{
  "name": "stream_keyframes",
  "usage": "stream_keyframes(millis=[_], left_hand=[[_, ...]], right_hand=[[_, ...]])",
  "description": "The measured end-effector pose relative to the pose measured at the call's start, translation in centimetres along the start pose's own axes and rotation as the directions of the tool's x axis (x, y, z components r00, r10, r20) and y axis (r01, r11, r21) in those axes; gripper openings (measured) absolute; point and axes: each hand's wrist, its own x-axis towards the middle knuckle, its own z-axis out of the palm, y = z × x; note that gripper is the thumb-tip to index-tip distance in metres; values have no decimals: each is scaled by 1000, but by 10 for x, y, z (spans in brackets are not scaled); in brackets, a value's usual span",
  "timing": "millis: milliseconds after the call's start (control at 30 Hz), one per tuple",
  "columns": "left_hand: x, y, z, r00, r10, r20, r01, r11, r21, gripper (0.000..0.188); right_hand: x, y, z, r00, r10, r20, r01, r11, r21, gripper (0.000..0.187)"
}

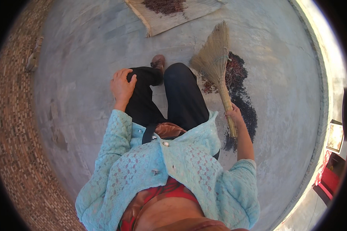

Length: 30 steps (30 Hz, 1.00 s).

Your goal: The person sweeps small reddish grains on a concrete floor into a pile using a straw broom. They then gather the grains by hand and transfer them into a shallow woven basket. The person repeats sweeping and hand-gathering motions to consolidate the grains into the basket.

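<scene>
Grey concrete floor (85,50) spreads around us, with brickwork (19,127) curving along its left side. Farther out, a pale sheet (181,21) bears a heap of dark reddish bits (164,5). We have our right hand (235,114) wrapped around the handle of a straw broom (215,48), fingers closed on it, and the bristles fan out away from us. Just beside the broom, mostly on its right, a dark pile (243,102) with reddish flecks trails toward us over the floor; whether the bristles touch it, we cannot tell. We rest our left hand (122,85) on our left knee, fingers bent and loosely spread, over black trousers (183,92)
</scene>
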Motion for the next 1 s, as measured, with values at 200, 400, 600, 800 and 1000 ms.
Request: stream_keyframes(millis=[200,400,600,800,1000], left_hand=[[0,-5,6,1000,-11,-20,10,999,-42,24],[-1,-10,9,999,12,-38,-13,999,-49,24],[0,-1,5,1000,2,-14,-2,1000,4,26],[0,-5,8,1000,-6,-20,5,1000,-23,26],[2,-8,9,1000,11,-17,-11,999,-32,26]], right_hand=[[-84,-23,-17,996,10,-87,-8,1000,22,62],[-137,-1,-10,988,155,-7,-155,988,-5,69],[-129,39,-37,981,194,-23,-195,967,-164,76],[-124,-6,-73,990,88,-110,-104,983,-152,76],[-142,-24,-53,993,44,-114,-47,998,-27,78]])
